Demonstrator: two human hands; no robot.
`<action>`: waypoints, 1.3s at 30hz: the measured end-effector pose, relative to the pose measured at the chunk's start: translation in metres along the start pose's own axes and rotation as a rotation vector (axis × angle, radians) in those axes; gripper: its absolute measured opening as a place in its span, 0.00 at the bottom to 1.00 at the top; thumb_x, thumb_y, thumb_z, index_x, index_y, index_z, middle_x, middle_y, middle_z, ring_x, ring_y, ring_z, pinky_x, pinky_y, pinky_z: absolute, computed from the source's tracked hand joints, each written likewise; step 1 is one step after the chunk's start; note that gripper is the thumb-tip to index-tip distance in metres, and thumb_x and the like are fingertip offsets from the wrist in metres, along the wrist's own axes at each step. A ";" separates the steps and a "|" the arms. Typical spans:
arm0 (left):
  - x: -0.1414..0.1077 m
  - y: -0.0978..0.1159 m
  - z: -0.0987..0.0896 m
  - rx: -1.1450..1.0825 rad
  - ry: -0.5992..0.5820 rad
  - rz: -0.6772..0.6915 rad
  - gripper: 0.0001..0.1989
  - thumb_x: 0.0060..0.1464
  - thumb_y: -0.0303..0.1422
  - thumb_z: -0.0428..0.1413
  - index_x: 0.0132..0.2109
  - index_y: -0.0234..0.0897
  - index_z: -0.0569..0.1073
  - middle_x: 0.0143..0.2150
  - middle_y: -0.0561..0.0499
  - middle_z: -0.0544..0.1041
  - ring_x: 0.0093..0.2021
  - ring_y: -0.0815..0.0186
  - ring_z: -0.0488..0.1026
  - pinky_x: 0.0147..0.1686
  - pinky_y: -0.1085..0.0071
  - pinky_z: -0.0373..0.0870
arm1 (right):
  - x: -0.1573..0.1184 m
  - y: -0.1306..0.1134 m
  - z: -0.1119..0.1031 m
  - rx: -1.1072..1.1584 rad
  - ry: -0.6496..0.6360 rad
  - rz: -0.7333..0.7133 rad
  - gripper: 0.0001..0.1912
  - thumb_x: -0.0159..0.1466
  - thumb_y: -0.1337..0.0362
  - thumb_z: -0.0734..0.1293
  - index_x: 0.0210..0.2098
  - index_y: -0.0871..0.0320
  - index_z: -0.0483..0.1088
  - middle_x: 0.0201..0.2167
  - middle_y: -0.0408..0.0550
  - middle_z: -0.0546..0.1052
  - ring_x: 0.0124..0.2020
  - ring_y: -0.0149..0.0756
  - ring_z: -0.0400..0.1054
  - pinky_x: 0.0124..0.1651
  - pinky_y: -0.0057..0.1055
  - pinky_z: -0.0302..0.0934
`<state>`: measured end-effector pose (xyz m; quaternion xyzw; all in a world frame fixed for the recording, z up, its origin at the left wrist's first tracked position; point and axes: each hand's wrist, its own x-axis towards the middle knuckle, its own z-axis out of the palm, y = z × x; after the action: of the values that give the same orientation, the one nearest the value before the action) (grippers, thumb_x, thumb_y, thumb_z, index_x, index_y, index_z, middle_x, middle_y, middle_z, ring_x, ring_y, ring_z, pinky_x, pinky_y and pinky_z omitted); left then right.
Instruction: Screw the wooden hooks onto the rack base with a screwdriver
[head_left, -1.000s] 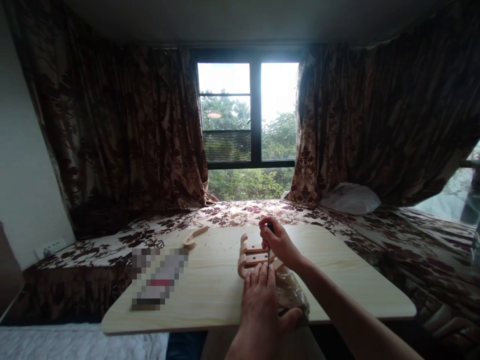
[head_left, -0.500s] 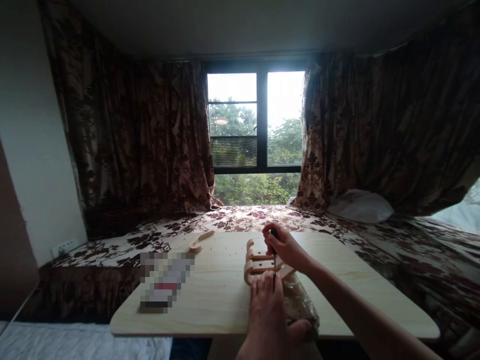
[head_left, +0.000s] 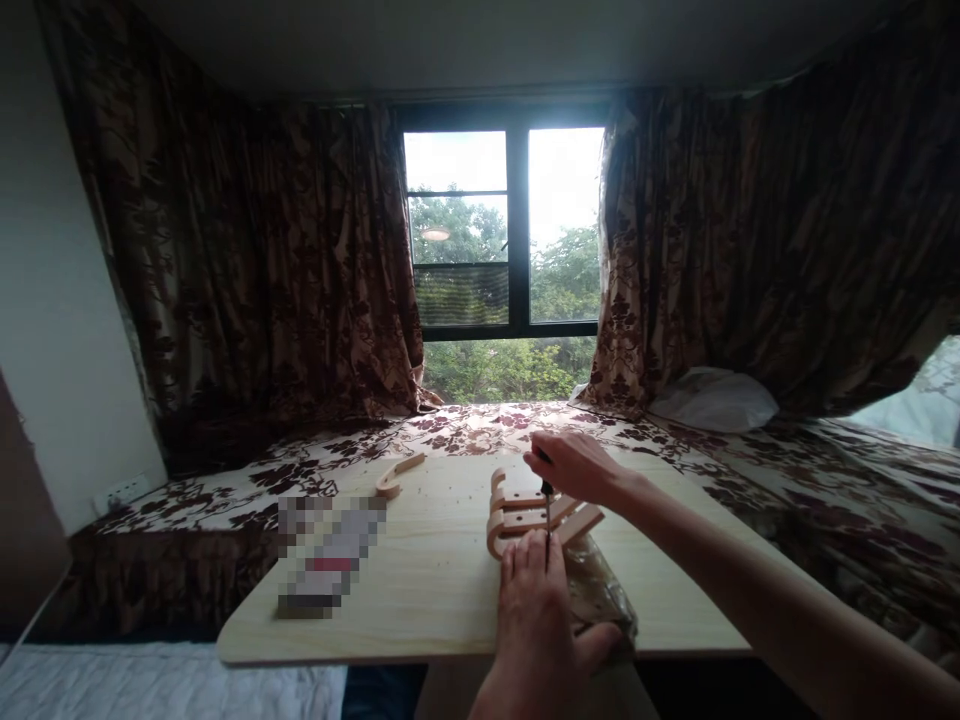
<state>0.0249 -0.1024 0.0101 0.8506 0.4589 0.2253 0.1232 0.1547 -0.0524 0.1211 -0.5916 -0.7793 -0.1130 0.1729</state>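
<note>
My right hand (head_left: 576,466) is closed around the dark handle of a screwdriver (head_left: 547,514), whose thin shaft points straight down. Its tip is by the fingers of my left hand (head_left: 534,600). Those fingers lie close together over the nearest of several curved light-wood hooks (head_left: 517,519), holding it down; the thumb sticks out to the right. The hooks sit side by side, bent ends to the left, with dark holes along their straight parts. Under them and to the right is a crinkled clear plastic package (head_left: 604,600). What the screwdriver tip touches is hidden.
The pale wooden table (head_left: 420,600) has rounded corners. On its far left lies a separate curved wooden hook (head_left: 397,475), with small crumbs nearby. A blurred-out object (head_left: 330,565) rests at the left edge. Beyond are a flowered cloth, curtains and a window.
My right hand has turned on the screwdriver, its wrist and forearm now higher. My left hand stays pressed on the hook. The whole view has shifted slightly.
</note>
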 end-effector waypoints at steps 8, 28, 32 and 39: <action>-0.001 0.004 -0.004 0.030 -0.016 0.001 0.46 0.41 0.44 0.60 0.63 0.25 0.55 0.65 0.37 0.54 0.65 0.46 0.48 0.64 0.53 0.39 | 0.001 -0.010 -0.018 -0.106 -0.135 -0.153 0.14 0.66 0.57 0.61 0.42 0.61 0.69 0.38 0.47 0.73 0.37 0.35 0.69 0.40 0.38 0.65; 0.000 0.004 -0.006 0.070 -0.019 0.012 0.46 0.41 0.44 0.60 0.63 0.25 0.56 0.65 0.35 0.55 0.64 0.45 0.50 0.63 0.51 0.42 | 0.008 -0.002 -0.025 -0.117 -0.256 -0.136 0.14 0.66 0.56 0.61 0.44 0.60 0.69 0.40 0.48 0.73 0.36 0.34 0.69 0.39 0.37 0.66; 0.000 0.004 -0.006 0.060 -0.008 0.023 0.46 0.41 0.45 0.60 0.63 0.25 0.56 0.65 0.36 0.55 0.65 0.45 0.49 0.64 0.51 0.41 | 0.007 0.000 -0.025 -0.102 -0.270 -0.148 0.14 0.66 0.57 0.61 0.44 0.60 0.69 0.40 0.48 0.73 0.37 0.35 0.69 0.39 0.37 0.66; -0.001 0.004 -0.005 0.060 0.001 0.007 0.46 0.41 0.46 0.60 0.63 0.27 0.56 0.65 0.38 0.55 0.65 0.48 0.50 0.64 0.54 0.41 | 0.011 -0.003 -0.027 -0.117 -0.298 -0.167 0.13 0.66 0.58 0.62 0.44 0.60 0.69 0.40 0.48 0.73 0.36 0.34 0.69 0.38 0.36 0.66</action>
<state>0.0248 -0.1053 0.0154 0.8554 0.4625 0.2123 0.0965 0.1530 -0.0541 0.1505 -0.5441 -0.8348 -0.0831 0.0108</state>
